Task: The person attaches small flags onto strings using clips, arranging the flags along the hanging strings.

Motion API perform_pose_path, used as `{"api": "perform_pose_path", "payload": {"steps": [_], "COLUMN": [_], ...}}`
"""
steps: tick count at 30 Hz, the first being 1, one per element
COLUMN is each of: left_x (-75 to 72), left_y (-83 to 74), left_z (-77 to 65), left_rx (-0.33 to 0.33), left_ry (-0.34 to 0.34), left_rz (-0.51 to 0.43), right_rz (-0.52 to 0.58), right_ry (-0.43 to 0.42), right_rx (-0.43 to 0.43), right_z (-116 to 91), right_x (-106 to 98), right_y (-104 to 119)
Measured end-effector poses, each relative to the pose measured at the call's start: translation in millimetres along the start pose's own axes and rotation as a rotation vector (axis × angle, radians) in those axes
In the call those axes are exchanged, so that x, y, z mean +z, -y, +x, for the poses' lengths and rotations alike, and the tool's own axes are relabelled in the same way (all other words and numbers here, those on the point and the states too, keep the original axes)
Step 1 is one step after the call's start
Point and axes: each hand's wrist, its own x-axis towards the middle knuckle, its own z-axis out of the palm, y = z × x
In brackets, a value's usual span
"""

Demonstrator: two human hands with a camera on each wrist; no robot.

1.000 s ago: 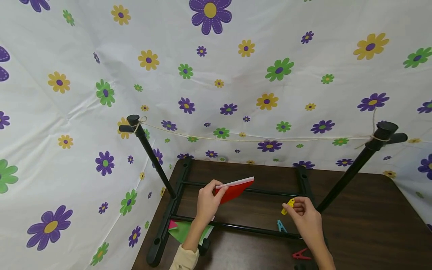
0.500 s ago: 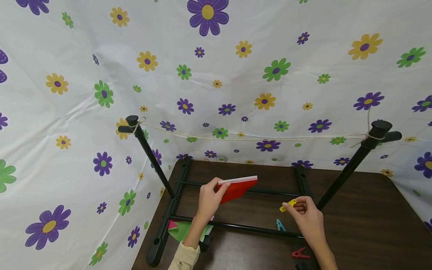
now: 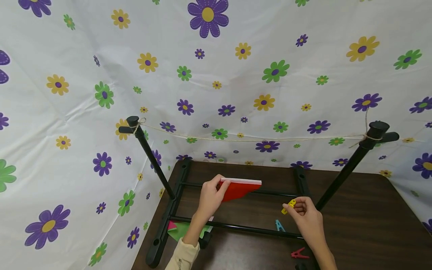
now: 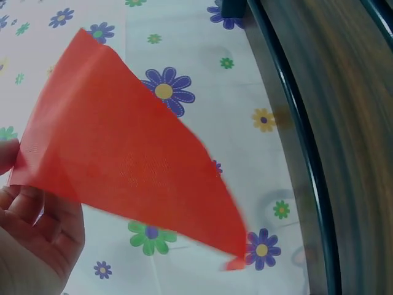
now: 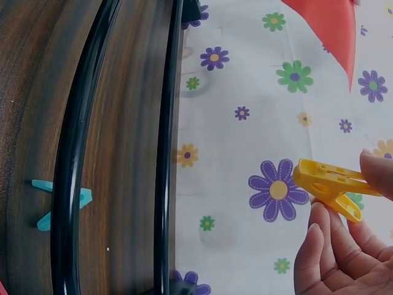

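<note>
My left hand [image 3: 209, 197] pinches a red triangular pennant [image 3: 239, 190] by one corner, its white top band level and pointing right. In the left wrist view the red cloth [image 4: 129, 141] hangs spread out, thumb and fingers at its edge. A yellow clothespin [image 5: 328, 181] is held between the thumb and fingers of my right hand [image 3: 308, 217], to the right of the pennant. Beyond both hands, a thin string [image 3: 243, 140] runs between two black posts, tied near each top.
A black frame with crossbars [image 3: 243, 227] lies on the dark wooden table [image 3: 364, 221]. A blue clothespin [image 3: 279, 225] and a red clothespin [image 3: 299, 253] are on the table. Green and pink cloth [image 3: 180, 229] sits at the lower left. A flowered sheet [image 3: 216, 93] hangs behind.
The pennant has shifted slightly right and its white edge has turned from slanting to level. The yellow clothespin tipped flatter, then steeper again in the right hand.
</note>
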Motion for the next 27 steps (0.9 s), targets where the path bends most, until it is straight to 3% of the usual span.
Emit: {"api": "perform_pose_path", "payload": {"steps": [15,27], "left_x": [-3.1,-3.1], "left_y": [-8.4,-28.8], "left_z": [10.6,27.9], "left_rx": [0.140,0.266], "left_ry": [0.020,0.046], "left_rz": [0.130,0.245], "right_rz": [0.001,0.005], "right_ry": [0.020,-0.010], "right_rx": [0.021,-0.011], "right_z": [0.3,-0.7], "right_x": [-1.8,-1.4], "right_y": [1.5,3.1]}}
